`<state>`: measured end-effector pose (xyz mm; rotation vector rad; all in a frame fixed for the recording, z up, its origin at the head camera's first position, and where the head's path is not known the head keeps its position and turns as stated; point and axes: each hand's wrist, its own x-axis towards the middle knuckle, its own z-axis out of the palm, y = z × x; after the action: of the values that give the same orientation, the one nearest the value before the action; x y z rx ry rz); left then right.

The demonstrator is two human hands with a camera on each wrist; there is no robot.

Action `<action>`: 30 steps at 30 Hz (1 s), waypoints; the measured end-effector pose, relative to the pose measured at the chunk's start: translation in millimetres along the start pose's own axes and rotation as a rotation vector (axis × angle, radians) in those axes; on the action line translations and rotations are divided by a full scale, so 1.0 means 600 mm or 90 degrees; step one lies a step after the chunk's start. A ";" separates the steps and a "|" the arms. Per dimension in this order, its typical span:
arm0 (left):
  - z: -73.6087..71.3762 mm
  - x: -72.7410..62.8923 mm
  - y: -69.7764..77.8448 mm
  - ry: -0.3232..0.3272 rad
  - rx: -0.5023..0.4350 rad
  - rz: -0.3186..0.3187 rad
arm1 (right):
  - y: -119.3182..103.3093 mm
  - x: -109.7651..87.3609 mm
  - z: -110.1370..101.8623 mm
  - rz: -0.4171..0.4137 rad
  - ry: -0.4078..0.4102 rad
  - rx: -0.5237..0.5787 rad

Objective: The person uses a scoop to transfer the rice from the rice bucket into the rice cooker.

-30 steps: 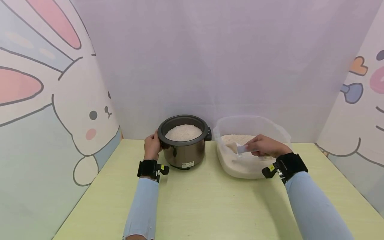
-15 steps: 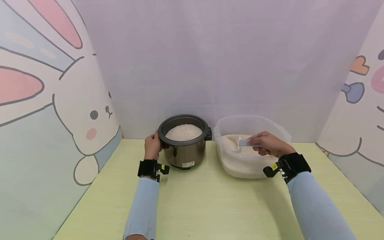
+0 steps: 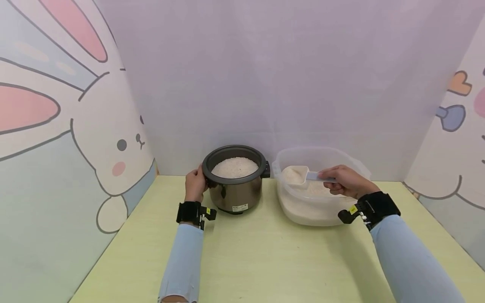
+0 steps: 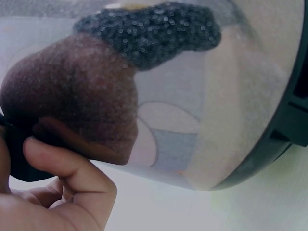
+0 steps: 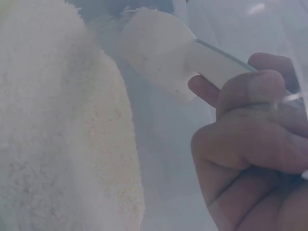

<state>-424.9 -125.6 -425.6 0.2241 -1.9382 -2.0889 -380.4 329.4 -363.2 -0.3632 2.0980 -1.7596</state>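
A brown rice cooker [image 3: 236, 195] without its lid stands at the back, with white rice [image 3: 235, 167] inside its black rim. My left hand [image 3: 195, 185] grips the cooker's left side handle; in the left wrist view the thumb [image 4: 62, 161] curls at that dark handle [image 4: 29, 156]. To the right is a translucent plastic tub [image 3: 322, 155] of rice [image 5: 106, 144]. My right hand [image 3: 346, 181] holds a white scoop [image 3: 301, 182] by its handle, fingers curled round it. The scoop is level and full of rice, above the rice in the tub and near its left side.
Both containers stand side by side on a pale yellow-green table [image 3: 257, 261], close to the lilac back curtain [image 3: 246, 84]. Printed cartoon panels rise on the left [image 3: 45, 189] and right. A black camera strap [image 3: 379, 208] sits on each wrist.
The scoop has come up out of the rice and tilted level, now loaded. My right hand has shifted slightly right and up. The left hand keeps its grip on the cooker handle.
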 end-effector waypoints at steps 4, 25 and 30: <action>-0.002 0.002 -0.002 0.002 0.002 -0.003 | 0.000 0.002 -0.002 -0.003 -0.007 0.039; 0.000 0.002 -0.004 -0.002 -0.004 0.012 | -0.025 -0.016 0.005 -0.079 0.081 0.139; -0.001 0.003 -0.006 0.002 -0.001 0.014 | -0.063 -0.018 0.020 -0.072 0.120 0.145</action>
<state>-426.6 -126.2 -428.9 0.2052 -1.9295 -2.0751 -366.6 316.4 -326.8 -0.2655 2.0033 -2.1491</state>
